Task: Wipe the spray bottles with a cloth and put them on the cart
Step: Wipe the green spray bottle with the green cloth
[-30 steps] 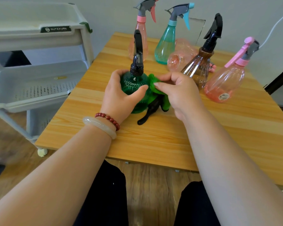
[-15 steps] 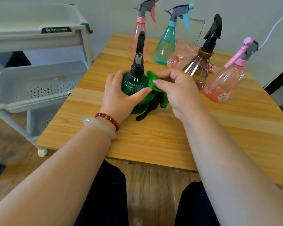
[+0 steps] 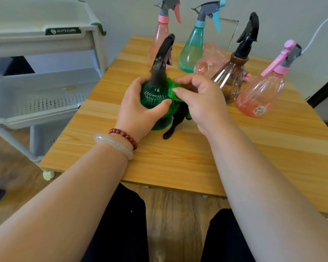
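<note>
Left hand [image 3: 138, 108] is gripping the green spray bottle [image 3: 153, 95] round its belly, thumb across the front & fingers behind, prob. steadying it upright on the desk [image 3: 178, 163] while the far side is getting rubbed. Right hand [image 3: 203, 103] is pinching the green cloth [image 3: 173, 86] w/ curled fingertips and pressing it against the bottle's shoulder, just under the black trigger head [image 3: 163, 53]; I'm judging the wipe as mid-way. Something black [image 3: 173, 125] is sticking out below the cloth by the bottle's base; can't tell if it's part of the cloth or a loose sprayer. Behind, other bottles are waiting on the desk: back pink bottle [image 3: 158, 38] & teal bottle [image 3: 191, 50] standing, tipped pink bottle [image 3: 210, 59] lying on its side, brown bottle [image 3: 229, 76] just beside the right hand, far-right pink bottle [image 3: 261, 93] well apart. All are looking see-through; whether liquid is sitting inside, can't tell. Cart [image 3: 45, 44] is standing at the left beside the desk, prob. for an easy drop-off; its perforated middle shelf [image 3: 45, 103] is showing only a small yellowish mark, & no bottle is sitting there yet.
</note>
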Demonstrator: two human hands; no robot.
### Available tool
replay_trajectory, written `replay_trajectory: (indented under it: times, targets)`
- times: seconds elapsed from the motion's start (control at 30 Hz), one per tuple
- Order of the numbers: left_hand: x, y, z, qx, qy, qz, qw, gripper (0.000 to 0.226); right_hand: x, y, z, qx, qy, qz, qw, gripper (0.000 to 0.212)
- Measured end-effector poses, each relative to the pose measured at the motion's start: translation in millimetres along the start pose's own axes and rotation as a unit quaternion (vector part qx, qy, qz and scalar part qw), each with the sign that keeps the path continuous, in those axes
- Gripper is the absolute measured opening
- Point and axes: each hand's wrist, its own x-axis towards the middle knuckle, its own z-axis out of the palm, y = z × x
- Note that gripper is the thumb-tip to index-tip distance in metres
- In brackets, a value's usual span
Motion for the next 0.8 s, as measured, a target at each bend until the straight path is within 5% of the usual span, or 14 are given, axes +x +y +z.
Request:
replay_trajectory:
  times: [0.2, 0.37, 0.53, 0.7, 0.8]
  targets:
    - [0.4, 0.9, -0.3, -0.003, -0.003, -0.001, 1.000, 0.049, 4.5, 0.9, -12.7, -0.025, -0.031, 0.059, 0.997, 0.023]
    - [0.0, 1.2, -0.1, -0.009, -0.007, 0.003, 1.000, 0.049, 3.2, -7.6, -2.1, -0.031, -0.027, -0.021, 0.999, 0.022]
    - [0.3, 0.3, 0.2, -0.014, -0.019, -0.002, 1.000, 0.051, -2.0, 9.6, -10.0, -0.063, -0.040, 0.086, 0.994, 0.021]
    - [0.2, -0.9, 1.0, -0.024, -0.029, -0.006, 0.999, 0.075, -10.8, 9.9, -2.0, 0.028, 0.040, 0.036, 0.998, 0.014]
    - [0.2, -2.0, 1.7, -0.009, -0.021, 0.003, 1.000, 0.071, -9.9, 12.3, 0.7, 0.000, 0.029, 0.072, 0.997, 0.015]
